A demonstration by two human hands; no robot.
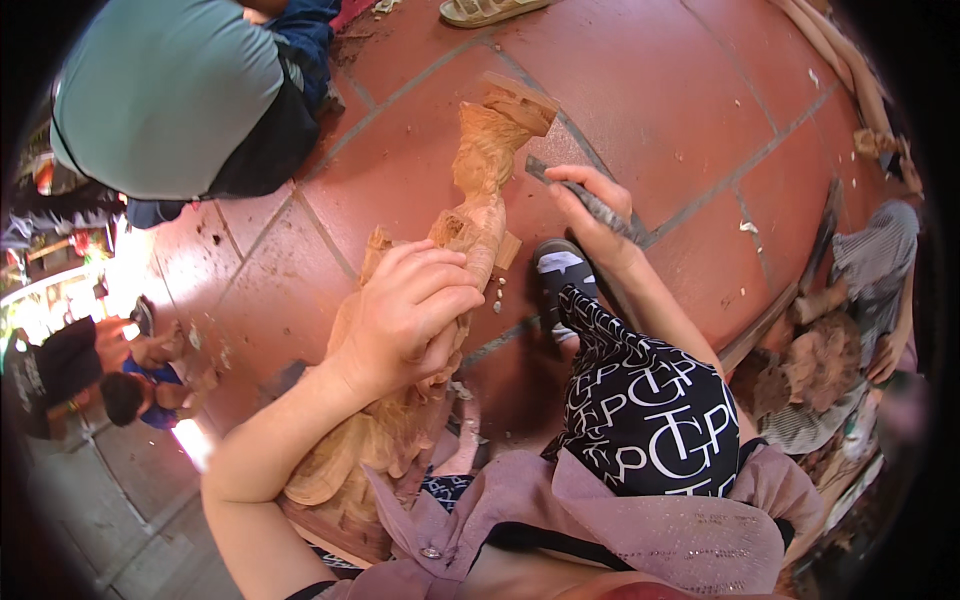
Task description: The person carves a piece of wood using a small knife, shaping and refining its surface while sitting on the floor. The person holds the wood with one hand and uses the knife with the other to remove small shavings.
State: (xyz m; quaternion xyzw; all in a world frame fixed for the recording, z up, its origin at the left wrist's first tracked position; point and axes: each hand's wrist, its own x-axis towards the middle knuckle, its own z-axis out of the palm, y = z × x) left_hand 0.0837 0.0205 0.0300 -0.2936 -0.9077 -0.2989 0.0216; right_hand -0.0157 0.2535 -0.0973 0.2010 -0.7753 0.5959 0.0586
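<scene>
A carved wooden figure, pale orange-brown, leans across my lap with its narrow end pointing up and away over the floor. My left hand is closed round its middle, fingers curled over the wood. Lower down the carving widens, partly behind my left forearm. To the right of the figure's upper part, my right hand grips a dark grey flat strip, whose far end points toward the wood without visibly touching it. Whether the strip is folded sandpaper or a stiff tool I cannot tell.
Red tiles with grey joints cover the floor, scattered with wood chips. A person in a green shirt sits close at the upper left. Rough wood pieces lie along the right. A sandal shows at the top; a child is far left.
</scene>
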